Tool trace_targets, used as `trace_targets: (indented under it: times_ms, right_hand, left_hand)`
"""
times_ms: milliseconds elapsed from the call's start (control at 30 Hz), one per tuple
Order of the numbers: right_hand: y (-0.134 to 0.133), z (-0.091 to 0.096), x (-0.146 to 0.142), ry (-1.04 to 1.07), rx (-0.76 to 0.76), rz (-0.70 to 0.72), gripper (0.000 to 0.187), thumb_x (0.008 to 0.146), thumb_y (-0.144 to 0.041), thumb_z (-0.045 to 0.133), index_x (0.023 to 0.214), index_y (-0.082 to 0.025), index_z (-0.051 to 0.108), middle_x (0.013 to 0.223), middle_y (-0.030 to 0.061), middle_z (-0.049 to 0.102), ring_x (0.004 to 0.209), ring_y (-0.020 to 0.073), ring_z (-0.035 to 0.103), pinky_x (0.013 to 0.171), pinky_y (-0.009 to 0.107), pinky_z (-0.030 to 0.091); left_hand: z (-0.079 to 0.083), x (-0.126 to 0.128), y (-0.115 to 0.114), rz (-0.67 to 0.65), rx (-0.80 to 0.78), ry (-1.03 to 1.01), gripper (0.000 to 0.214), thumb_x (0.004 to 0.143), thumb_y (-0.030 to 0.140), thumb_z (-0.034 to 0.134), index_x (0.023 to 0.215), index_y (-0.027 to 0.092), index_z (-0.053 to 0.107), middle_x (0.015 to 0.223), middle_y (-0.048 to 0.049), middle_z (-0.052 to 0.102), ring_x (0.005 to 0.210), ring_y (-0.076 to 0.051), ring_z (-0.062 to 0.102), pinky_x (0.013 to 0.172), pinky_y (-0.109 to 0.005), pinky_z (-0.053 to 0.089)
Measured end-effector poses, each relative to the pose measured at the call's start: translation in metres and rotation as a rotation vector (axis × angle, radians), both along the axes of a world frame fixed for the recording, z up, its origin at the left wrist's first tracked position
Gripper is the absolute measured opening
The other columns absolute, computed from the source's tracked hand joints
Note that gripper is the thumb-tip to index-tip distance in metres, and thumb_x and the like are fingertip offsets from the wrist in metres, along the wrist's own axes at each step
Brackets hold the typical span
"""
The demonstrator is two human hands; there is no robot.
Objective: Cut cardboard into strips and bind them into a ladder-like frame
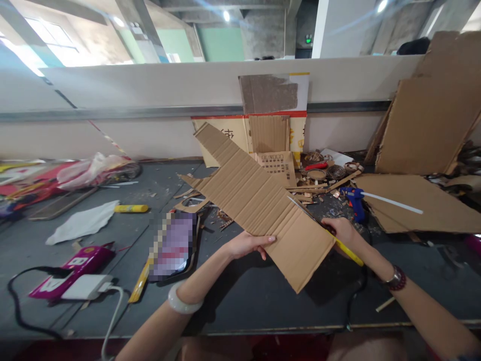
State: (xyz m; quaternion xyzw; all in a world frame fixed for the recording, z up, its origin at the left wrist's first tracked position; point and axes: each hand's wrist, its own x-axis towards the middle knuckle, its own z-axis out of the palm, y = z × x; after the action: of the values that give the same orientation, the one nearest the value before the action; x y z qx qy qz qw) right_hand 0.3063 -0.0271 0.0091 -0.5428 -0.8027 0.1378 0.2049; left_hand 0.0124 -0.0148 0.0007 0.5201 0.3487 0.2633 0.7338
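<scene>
A long strip of corrugated cardboard [244,188] lies slantwise across the dark workbench [240,306], its far end raised toward the wall. My left hand [250,244] grips its lower edge, with a pale bangle [184,301] on that wrist. My right hand [343,233] is shut on a yellow utility knife [349,250]. The knife's long, thin blade [302,209] extends along the cardboard's upper edge and lies against it. A dark beaded bracelet [395,279] circles my right wrist.
A blue hot glue gun [353,203] and loose cardboard scraps lie beyond the strip. Large cardboard sheets [428,115] lean at right. To the left are a blurred phone [175,245], a white charger [86,287] with cables, and a magenta case [71,273].
</scene>
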Motion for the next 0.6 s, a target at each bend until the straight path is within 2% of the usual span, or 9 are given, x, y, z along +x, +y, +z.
trace_targets:
  times_ms: [200,267,333,433,500,600]
  right_hand:
    - [0.0006,0.0003,-0.0003,0.044,-0.028,0.012,0.017,0.07,-0.032,0.056,0.059,-0.018,0.052,0.051,-0.0014,0.052,0.047,0.0112,0.044,0.045,0.022,0.024]
    - [0.0015,-0.0004,0.0005,0.051,-0.033,0.007,0.016,0.07,-0.031,0.056,0.06,-0.018,0.053,0.052,-0.001,0.054,0.048,0.0114,0.045,0.045,0.022,0.024]
    - [0.0018,-0.0009,0.0011,0.051,-0.028,0.001,0.014,0.07,-0.03,0.057,0.062,-0.018,0.055,0.054,-0.0007,0.056,0.049,0.0118,0.046,0.046,0.022,0.025]
    - [0.0011,-0.0006,0.0015,0.036,-0.021,-0.013,0.014,0.07,-0.03,0.057,0.063,-0.018,0.056,0.054,-0.0006,0.056,0.049,0.0122,0.048,0.047,0.022,0.026]
    - [0.0003,0.0003,0.0012,0.023,-0.02,-0.011,0.014,0.071,-0.03,0.057,0.064,-0.018,0.055,0.055,-0.0004,0.057,0.051,0.0127,0.049,0.048,0.022,0.027]
    - [-0.0007,0.0018,0.0004,0.012,-0.021,-0.014,0.012,0.071,-0.029,0.056,0.065,-0.019,0.056,0.058,0.0002,0.059,0.053,0.0135,0.051,0.049,0.022,0.028]
  left_hand:
    - [-0.0027,0.0028,-0.0001,0.023,0.039,0.033,0.039,0.067,0.026,0.071,0.102,0.012,0.061,0.102,-0.0137,0.062,0.079,-0.023,0.062,0.051,-0.029,0.054]
    - [-0.0031,0.0024,0.0004,0.081,0.068,0.036,0.041,0.065,0.024,0.072,0.102,0.012,0.061,0.103,-0.0143,0.063,0.086,-0.026,0.062,0.059,-0.032,0.055]
    - [-0.0021,0.0018,0.0015,0.189,0.085,-0.007,0.045,0.063,0.023,0.074,0.103,0.013,0.06,0.107,-0.0137,0.062,0.098,-0.028,0.059,0.075,-0.035,0.053]
    - [0.0011,0.0005,0.0039,0.338,-0.008,-0.145,0.048,0.061,0.03,0.075,0.103,0.013,0.06,0.112,-0.0127,0.062,0.108,-0.029,0.054,0.089,-0.038,0.047]
    - [0.0028,-0.0004,0.0057,0.381,-0.096,-0.195,0.046,0.06,0.034,0.075,0.099,0.012,0.06,0.11,-0.0132,0.063,0.106,-0.029,0.055,0.089,-0.04,0.046]
    - [0.0018,-0.0011,0.0075,0.415,-0.114,-0.143,0.045,0.062,0.03,0.075,0.1,0.013,0.06,0.111,-0.0127,0.063,0.105,-0.028,0.057,0.089,-0.039,0.047]
